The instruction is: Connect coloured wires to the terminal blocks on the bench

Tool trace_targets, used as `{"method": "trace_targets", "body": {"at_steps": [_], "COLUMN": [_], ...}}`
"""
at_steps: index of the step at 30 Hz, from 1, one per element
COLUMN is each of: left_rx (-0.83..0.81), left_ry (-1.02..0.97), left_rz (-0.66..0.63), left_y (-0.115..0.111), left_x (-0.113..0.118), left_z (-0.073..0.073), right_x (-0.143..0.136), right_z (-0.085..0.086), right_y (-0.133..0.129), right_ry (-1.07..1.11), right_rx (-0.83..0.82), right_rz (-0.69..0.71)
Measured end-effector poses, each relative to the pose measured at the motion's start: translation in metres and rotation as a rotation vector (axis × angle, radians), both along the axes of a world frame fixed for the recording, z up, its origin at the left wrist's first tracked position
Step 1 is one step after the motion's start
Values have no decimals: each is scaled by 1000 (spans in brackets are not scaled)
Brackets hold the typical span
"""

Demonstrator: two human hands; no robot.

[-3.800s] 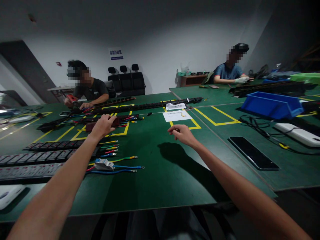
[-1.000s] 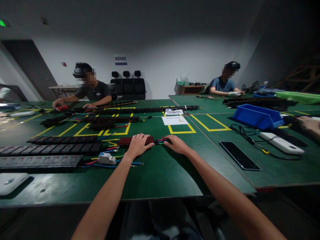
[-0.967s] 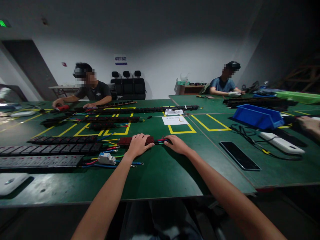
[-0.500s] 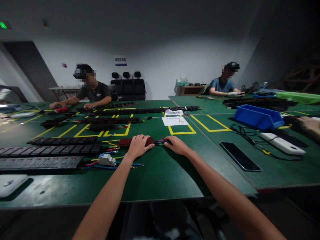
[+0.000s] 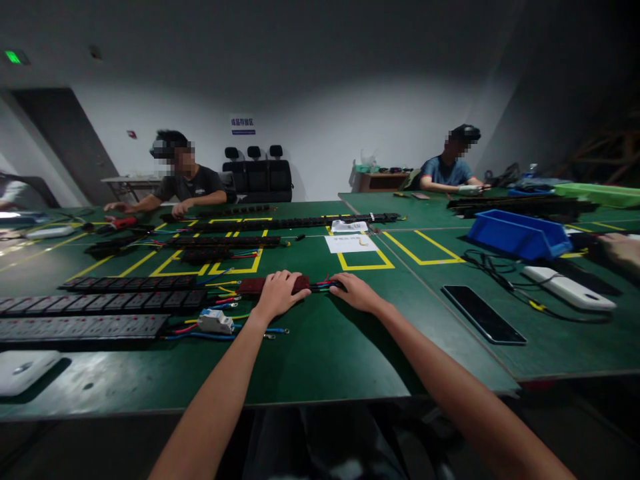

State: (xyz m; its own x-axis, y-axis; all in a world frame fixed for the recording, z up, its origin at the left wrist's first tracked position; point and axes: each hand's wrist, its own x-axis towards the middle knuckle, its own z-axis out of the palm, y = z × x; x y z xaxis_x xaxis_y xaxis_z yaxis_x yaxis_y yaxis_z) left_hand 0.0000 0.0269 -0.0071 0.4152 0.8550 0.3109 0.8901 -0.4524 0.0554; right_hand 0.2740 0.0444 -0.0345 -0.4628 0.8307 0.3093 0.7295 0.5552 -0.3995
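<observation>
My left hand is closed over a dark red strip-shaped piece, pressing it against the green table, with the thumb along its near side. Several coloured wires come out of the piece's right end. My right hand has its fingers curled around the far part of these wires, and their tips are hidden under it. Left of my hands lie several black power strips with loose lead wires. A small white circuit breaker rests among the leads.
A smartphone and a white power bank with black cable lie to the right, near a blue bin. Paper sheets lie beyond my hands. Two people sit across the table; another person's hand shows at far right.
My hands keep the same hold on the dark red piece and its wires. The whole view has shifted slightly. The person at the far left has moved their hands a little.
</observation>
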Motion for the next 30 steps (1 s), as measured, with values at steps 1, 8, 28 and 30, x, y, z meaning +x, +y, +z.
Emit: {"method": "trace_targets", "body": {"at_steps": [1,8,28,30], "left_rx": [-1,1,14,18], "left_ry": [0,2,12,9], "left_rz": [-1,-6,1,0], "left_y": [0,-1,1,1], "left_x": [0,0,0,0], "left_z": [0,1,-1,-1], "right_x": [0,1,1,1], "right_z": [0,-1,1,0], "right_y": [0,1,0,0], "right_ry": [1,8,8,10], "right_rx": [-2,-6,-19,-16], "right_rz": [1,1,17,14]}}
